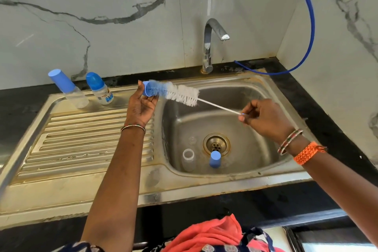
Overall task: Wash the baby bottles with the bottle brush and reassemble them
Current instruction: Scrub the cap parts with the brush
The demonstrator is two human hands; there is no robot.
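Blue plastic sits in your left hand point(141, 104): a small bottle cap point(147, 89), held up over the sink's edge with your fingers curled round it. Your right hand point(263, 117) pinches the far end of the bottle brush point(180, 94) handle between thumb and fingertips, and the bristled end is pushed into the cap. Down in the steel sink point(241, 96), a clear bottle body point(188, 159) stands just beside the drain point(216, 143), with a second blue cap point(214, 159) on the drain's near rim. Two assembled bottles stand on the draining board by the wall, one point(67, 88) plain and one point(100, 89) with a printed label. The tap point(210, 45) rises behind the basin.
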